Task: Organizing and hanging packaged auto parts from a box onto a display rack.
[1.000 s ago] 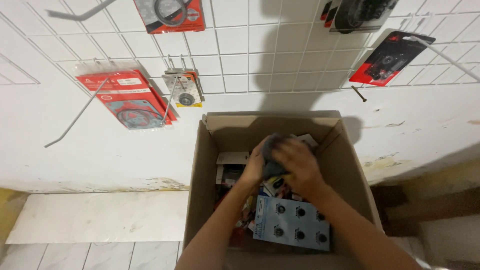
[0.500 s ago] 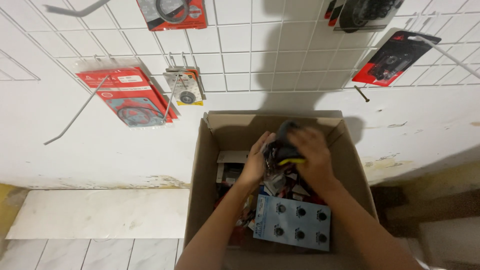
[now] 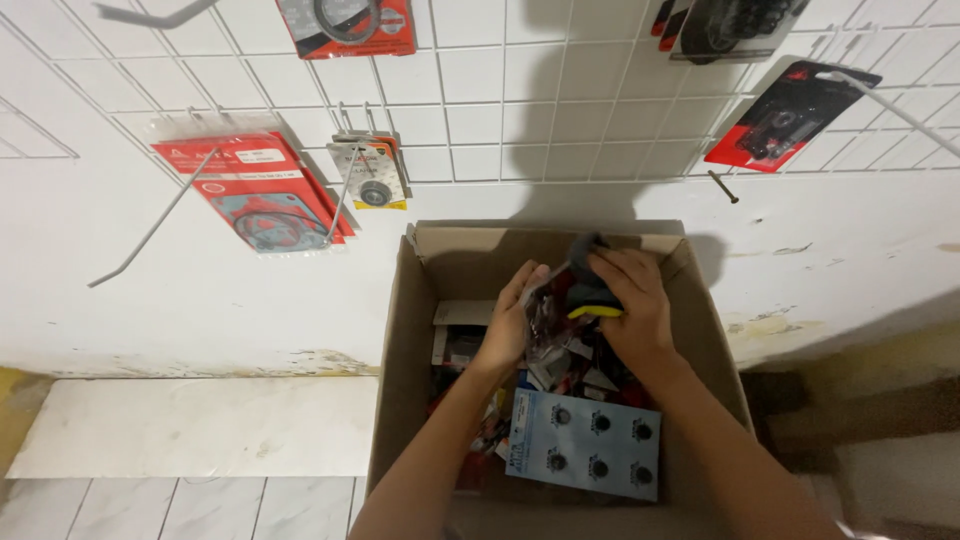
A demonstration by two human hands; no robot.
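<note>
- Since a second ago both hands have lifted a little toward the far wall of the box; the dark packet now sits higher, near the rim, where before it lay low among the heap.
- Right hand (image 3: 630,300) curls over the top of the dark packet (image 3: 585,285), fingers closed around it; a yellow strip shows at its lower edge.
- Left hand (image 3: 510,320) is held against the packet's left side, fingers straight and together, palm pressed to the clear wrapping. Touching, not wrapped round.
- Cardboard box (image 3: 400,380) stands open on the floor against the white wall, flaps up.
- Inside the box: a jumble of small red, black and white packs, and a blue card (image 3: 585,445) with 6 dark round parts in 2 rows, lying flat near the front, below both forearms.
- Wire grid (image 3: 500,110) on the wall above, with hooks.
- Hanging there: a red packet (image 3: 250,195) at left, a small card with a ring (image 3: 372,175) beside it, a black and red packet (image 3: 790,115) at right.
</note>
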